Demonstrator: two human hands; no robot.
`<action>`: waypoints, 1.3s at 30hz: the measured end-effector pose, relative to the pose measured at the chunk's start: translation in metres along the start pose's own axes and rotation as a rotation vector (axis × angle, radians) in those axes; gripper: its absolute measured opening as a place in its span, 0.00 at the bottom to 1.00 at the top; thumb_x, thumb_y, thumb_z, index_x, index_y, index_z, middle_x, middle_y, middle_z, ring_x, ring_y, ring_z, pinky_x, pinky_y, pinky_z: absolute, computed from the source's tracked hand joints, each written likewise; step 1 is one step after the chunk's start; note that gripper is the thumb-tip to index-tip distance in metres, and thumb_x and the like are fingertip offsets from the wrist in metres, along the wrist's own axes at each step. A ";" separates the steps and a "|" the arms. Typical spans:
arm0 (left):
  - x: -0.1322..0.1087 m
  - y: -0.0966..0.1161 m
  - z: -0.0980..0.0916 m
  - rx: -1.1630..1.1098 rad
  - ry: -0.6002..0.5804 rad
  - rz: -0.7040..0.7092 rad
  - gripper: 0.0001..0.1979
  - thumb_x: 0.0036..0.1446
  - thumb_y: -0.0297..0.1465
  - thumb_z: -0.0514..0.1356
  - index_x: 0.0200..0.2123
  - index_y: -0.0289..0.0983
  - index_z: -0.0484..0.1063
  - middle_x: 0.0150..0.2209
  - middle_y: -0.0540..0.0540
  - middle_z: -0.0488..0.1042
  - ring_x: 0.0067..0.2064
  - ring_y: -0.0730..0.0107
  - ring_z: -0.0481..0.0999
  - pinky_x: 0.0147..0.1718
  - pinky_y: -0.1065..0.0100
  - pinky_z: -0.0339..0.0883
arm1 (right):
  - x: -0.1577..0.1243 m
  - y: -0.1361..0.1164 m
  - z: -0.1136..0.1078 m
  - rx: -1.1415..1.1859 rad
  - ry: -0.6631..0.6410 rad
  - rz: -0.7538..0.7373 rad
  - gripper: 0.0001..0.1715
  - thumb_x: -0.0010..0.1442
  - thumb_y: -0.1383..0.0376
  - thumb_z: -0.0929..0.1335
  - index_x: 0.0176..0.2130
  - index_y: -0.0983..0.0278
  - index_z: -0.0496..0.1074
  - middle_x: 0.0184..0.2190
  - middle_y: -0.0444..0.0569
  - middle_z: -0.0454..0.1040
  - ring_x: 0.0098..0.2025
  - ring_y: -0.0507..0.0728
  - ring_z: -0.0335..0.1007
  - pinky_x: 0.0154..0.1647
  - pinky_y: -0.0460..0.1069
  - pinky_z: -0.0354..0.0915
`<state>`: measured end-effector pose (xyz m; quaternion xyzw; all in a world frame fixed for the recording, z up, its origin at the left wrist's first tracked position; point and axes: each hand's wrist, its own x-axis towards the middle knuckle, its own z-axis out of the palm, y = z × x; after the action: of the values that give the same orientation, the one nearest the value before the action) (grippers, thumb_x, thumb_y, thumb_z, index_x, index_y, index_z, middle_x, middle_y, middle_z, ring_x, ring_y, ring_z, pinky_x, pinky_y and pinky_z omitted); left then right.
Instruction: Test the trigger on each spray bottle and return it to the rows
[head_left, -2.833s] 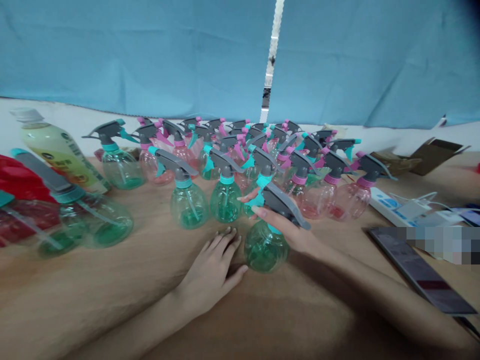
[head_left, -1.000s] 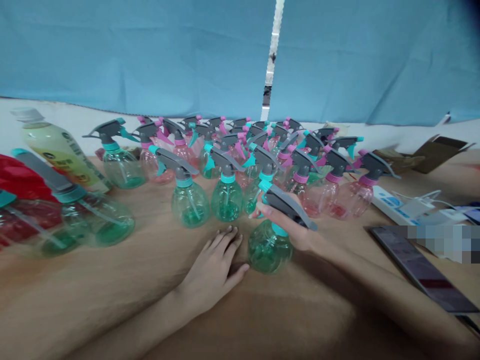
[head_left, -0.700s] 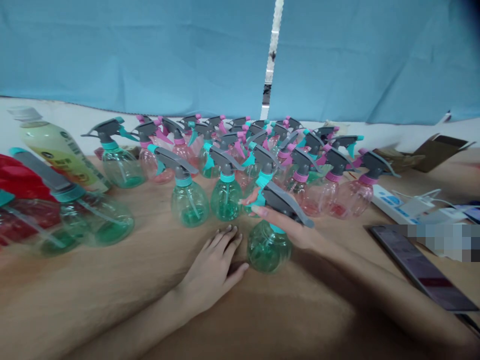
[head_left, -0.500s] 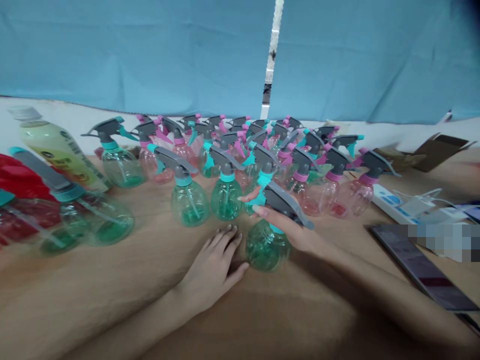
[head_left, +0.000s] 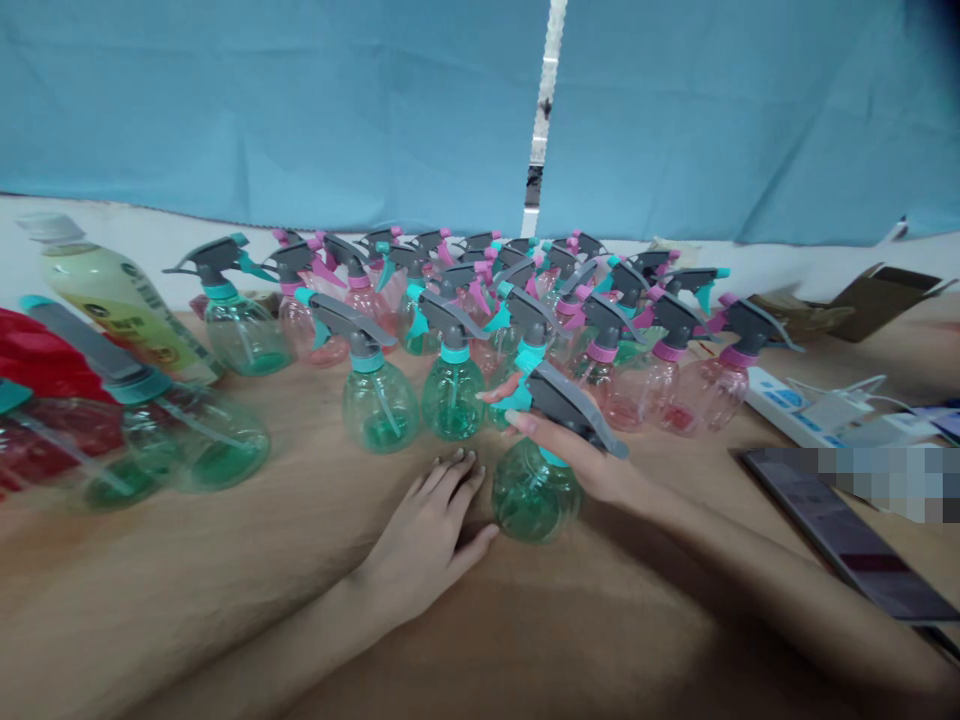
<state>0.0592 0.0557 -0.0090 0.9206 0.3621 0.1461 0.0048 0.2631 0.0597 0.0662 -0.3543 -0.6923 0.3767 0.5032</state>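
A green round spray bottle (head_left: pixel 535 492) with a grey head and teal trigger stands on the brown table (head_left: pixel 225 590) in front of me. My right hand (head_left: pixel 577 455) is wrapped round its neck and spray head, fingers over the trigger. My left hand (head_left: pixel 424 540) lies flat on the table just left of the bottle, fingers spread, thumb near its base. Behind them stand several more spray bottles, green ones (head_left: pixel 379 400) in front and pink ones (head_left: pixel 701 395) to the right and rear.
At the left edge lie a tipped green spray bottle (head_left: pixel 191 440), something red (head_left: pixel 41 385) and a yellow-green drink bottle (head_left: pixel 120 300). A power strip (head_left: pixel 787 410) with cables, a dark phone (head_left: pixel 847 535) and a brown box (head_left: pixel 874 300) sit at the right. A blue curtain (head_left: pixel 300 110) hangs behind.
My right hand squeezed the trigger about a second ago and has since let it out; the bottle shifted slightly. My left hand has stayed flat on the table.
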 end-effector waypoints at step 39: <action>0.000 0.001 -0.001 0.013 -0.025 0.000 0.26 0.64 0.41 0.52 0.59 0.29 0.60 0.60 0.33 0.63 0.61 0.51 0.61 0.56 0.51 0.57 | -0.001 0.004 0.002 0.011 0.027 0.017 0.10 0.59 0.56 0.67 0.42 0.56 0.69 0.31 0.43 0.67 0.31 0.53 0.64 0.44 0.53 0.66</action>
<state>0.0595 0.0551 -0.0075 0.9224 0.3630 0.1320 0.0035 0.2620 0.0603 0.0619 -0.3625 -0.6803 0.3799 0.5113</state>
